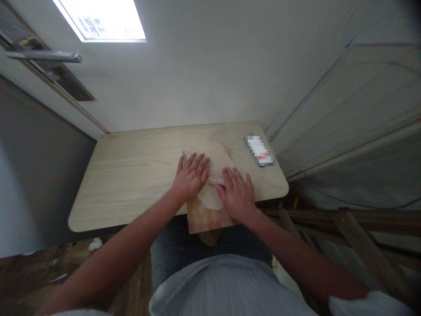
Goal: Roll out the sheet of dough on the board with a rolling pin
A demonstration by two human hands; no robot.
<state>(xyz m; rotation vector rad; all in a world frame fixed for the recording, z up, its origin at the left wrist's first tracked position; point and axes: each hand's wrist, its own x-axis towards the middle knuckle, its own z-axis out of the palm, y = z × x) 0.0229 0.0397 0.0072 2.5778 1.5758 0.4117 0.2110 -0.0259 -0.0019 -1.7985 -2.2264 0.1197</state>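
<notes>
A thin sheet of pale dough (217, 162) lies spread on a brown wooden board (204, 219) that juts over the near edge of a light wooden table (131, 175). My left hand (191, 175) lies flat on the dough's left part, fingers stretched out. My right hand (237, 193) rests flat on its right part. Between the two hands runs a pale rolling pin (215, 180), mostly hidden under my fingers. Both palms press down on it.
A blurred white packet (259, 150) lies at the table's far right corner. A white door with a metal handle (42, 55) stands at the back left. Wooden slats (355, 237) lean on the floor at the right. My lap is just below the board.
</notes>
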